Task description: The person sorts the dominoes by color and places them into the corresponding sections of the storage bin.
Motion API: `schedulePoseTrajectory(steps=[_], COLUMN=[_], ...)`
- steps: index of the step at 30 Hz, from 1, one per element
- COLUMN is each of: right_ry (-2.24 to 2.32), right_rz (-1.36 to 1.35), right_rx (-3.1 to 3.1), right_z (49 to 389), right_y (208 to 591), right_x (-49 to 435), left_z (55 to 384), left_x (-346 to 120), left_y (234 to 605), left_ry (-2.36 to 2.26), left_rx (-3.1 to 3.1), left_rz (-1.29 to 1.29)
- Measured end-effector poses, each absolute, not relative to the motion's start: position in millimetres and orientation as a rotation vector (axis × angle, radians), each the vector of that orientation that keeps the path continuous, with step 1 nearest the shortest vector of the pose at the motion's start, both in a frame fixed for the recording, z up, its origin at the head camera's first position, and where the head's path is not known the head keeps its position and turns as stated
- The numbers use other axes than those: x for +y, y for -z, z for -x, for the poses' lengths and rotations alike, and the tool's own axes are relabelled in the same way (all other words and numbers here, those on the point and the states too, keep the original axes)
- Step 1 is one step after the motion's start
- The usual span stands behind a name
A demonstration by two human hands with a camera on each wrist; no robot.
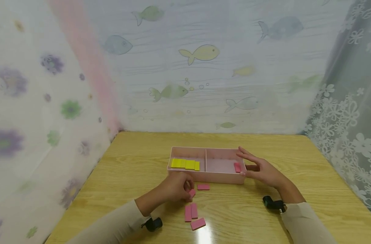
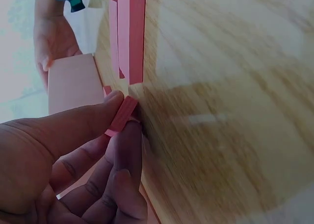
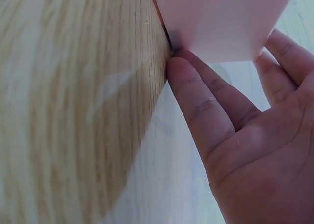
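My left hand [image 1: 175, 187] is in front of the box and pinches a small pink block [image 2: 121, 115] between thumb and fingers, tilted, low over the table. Two pink blocks [image 1: 191, 211] lie side by side nearer me, with another slanted pink block [image 1: 198, 224] below them. A further pink block [image 1: 203, 187] lies close to the box's front wall. The pink two-compartment box [image 1: 216, 178] has its right end held by my right hand [image 1: 266, 171], thumb at the near corner and fingers at the far one. Several yellow blocks [image 1: 185, 164] line the left compartment; a pink block [image 1: 237, 167] sits in the right compartment's right end.
The wooden table [image 1: 136, 156] extends around the box. A divider [image 1: 205, 160] separates its compartments. Behind the table hangs a fish-patterned curtain [image 1: 210, 112], with a flowered one [image 1: 51, 101] at the left and lace [image 1: 350, 115] at the right. Each wrist wears a black camera [image 1: 274, 204].
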State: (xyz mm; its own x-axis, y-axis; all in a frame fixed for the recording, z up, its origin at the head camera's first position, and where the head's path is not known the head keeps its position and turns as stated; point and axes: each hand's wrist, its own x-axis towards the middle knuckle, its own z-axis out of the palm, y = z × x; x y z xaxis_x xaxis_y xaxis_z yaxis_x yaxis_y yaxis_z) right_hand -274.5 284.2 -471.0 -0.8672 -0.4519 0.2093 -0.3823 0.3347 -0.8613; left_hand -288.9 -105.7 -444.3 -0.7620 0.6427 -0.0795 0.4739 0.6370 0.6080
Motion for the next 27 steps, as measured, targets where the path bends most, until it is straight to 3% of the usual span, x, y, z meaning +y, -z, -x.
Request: schedulePoseTrajectory(steps=[27], right_ry=[1.506], right_rz=[0.827], right_rx=[2.600], right_z=[272], right_y=[468], right_x=[279], left_z=[292], left_x=[-98], left_y=[414], left_ry=[-0.923], left_rx=[2.623], left_rz=[-0.873])
